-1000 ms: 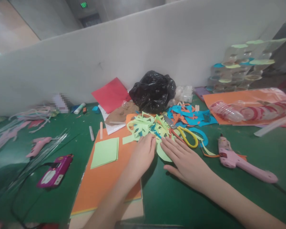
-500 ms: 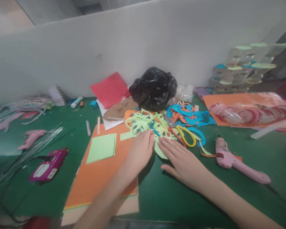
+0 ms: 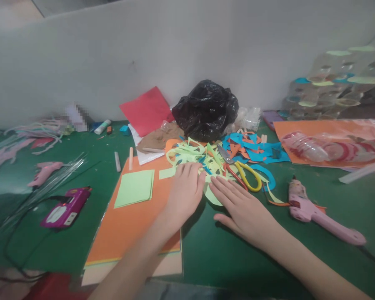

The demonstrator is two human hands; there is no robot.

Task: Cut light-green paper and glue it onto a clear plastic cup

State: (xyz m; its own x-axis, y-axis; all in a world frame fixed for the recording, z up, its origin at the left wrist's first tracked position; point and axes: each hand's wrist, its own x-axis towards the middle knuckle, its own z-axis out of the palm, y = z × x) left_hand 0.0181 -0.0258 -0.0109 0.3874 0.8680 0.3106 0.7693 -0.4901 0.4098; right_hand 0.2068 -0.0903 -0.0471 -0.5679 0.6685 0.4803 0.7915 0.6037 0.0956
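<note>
My left hand (image 3: 187,189) lies palm down at the near edge of a heap of light green paper scraps (image 3: 192,151), its fingers stretched forward and slightly bent. Opposite it, my right hand (image 3: 242,206) is laid flat with the thumb apart. Its fingertips touch a rounded light green paper piece (image 3: 211,196) between the two hands. Just beyond the right fingers is a pair of scissors (image 3: 251,180) with yellow and red handles, its blades among the scraps. A stack of light green paper squares (image 3: 134,187) rests on orange sheets (image 3: 112,237) beside my left arm.
A pink glue gun (image 3: 315,212) lies right, another pink glue gun (image 3: 45,173) left. Near the latter are a purple power strip (image 3: 67,207) and clear sticks. Behind are a black plastic bag (image 3: 206,110), blue and orange scraps (image 3: 256,150) and plastic bottle pieces (image 3: 303,146).
The camera view has shifted slightly, moving things a little to the right. Both hands stay nearly in place at the scraps; my left fingers turn slightly more forward.
</note>
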